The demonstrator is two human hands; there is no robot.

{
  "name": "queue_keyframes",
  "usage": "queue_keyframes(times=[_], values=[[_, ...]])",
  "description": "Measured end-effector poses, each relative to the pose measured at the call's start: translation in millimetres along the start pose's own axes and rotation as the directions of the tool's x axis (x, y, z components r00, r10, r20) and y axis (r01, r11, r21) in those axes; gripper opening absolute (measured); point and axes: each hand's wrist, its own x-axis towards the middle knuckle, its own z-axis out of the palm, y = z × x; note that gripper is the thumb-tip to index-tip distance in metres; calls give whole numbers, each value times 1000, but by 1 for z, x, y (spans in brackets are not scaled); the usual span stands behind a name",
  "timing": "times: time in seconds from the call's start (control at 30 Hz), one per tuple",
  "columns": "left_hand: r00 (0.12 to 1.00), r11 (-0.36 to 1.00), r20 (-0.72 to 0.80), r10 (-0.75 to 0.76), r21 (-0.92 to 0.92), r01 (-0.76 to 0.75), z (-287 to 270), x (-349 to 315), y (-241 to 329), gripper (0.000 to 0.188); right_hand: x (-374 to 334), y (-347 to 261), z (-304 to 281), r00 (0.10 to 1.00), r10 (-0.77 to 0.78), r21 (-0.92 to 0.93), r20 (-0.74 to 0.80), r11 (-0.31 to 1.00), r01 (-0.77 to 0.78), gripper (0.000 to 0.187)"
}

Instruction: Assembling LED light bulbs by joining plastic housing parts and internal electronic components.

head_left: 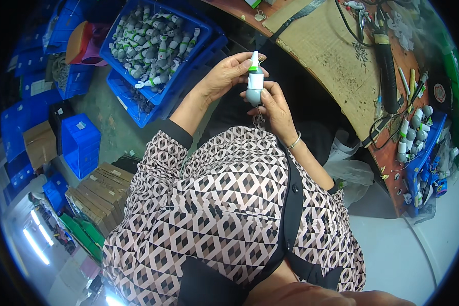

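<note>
In front of my chest I hold a small bulb-shaped piece [256, 81], with a rounded grey end, a white band, a green ring and a white tip. It stands nearly upright, tip away from me. My left hand [228, 75] is closed on it near the green ring and white tip. From the right, my right hand [276, 106] grips the grey end between thumb and fingers. A blue crate [107, 51] at the far left is heaped with many similar grey, white and green pieces [150, 43].
A workbench with a cardboard sheet [311, 43] curves along the right, carrying a black-handled tool [387, 76] and cables. More grey-and-white pieces [412, 135] lie beside a blue tray [427, 145]. Blue bins [81, 145] and stacked flat cartons [98, 191] stand at left.
</note>
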Motion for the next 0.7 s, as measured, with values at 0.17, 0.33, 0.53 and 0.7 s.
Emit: queue_keyframes(times=[0.17, 0.33, 0.53, 0.7], values=[[1000, 1000, -14, 0, 16, 0, -1, 1, -1, 43, 1, 2, -3, 999, 20, 104, 42, 994, -24, 38], [999, 1000, -45, 0, 29, 1, -5, 2, -7, 42, 1, -1, -2, 991, 74, 257, 109, 961, -100, 39], [999, 1000, -43, -7, 22, 7, -1, 2, -3, 42, 1, 0, -4, 995, 63, 195, 73, 978, -76, 39], [1000, 1000, -27, 13, 14, -12, 1, 4, -1, 39, -1, -3, -4, 999, -4, 126, 39, 992, -1, 37]])
